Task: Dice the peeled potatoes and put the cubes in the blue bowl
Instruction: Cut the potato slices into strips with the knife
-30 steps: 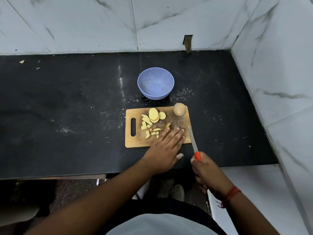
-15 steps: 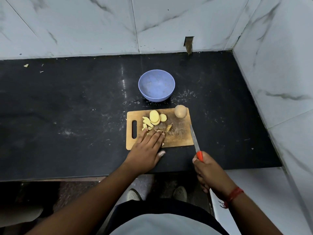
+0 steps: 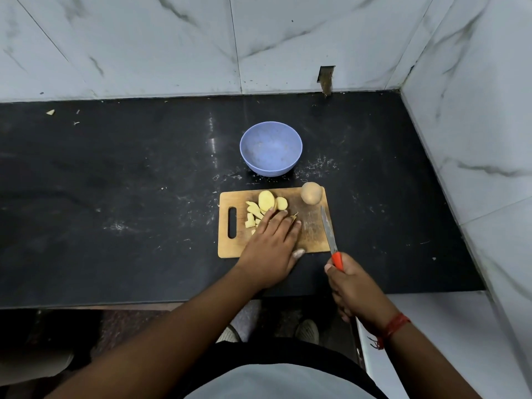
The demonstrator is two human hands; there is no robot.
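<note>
A wooden cutting board (image 3: pixel 312 237) lies on the black counter, with the blue bowl (image 3: pixel 271 148) just behind it holding nothing. Yellow potato slices and small pieces (image 3: pixel 266 200) are heaped on the board's left half. A whole potato (image 3: pixel 311 192) sits at the board's far right corner. My left hand (image 3: pixel 273 242) lies flat on the board with straight fingers over the cut pieces, hiding some of them. My right hand (image 3: pixel 352 286) grips the orange handle of a knife (image 3: pixel 328 227), whose blade points away over the board's right edge.
The black counter (image 3: pixel 115 197) stretches far to the left, with a few scraps near the back left. Marble walls close the back and the right side. The counter's front edge runs just behind my wrists.
My left hand slid left across the board from its right part, then forward onto the pile of pieces. The knife hand has barely moved.
</note>
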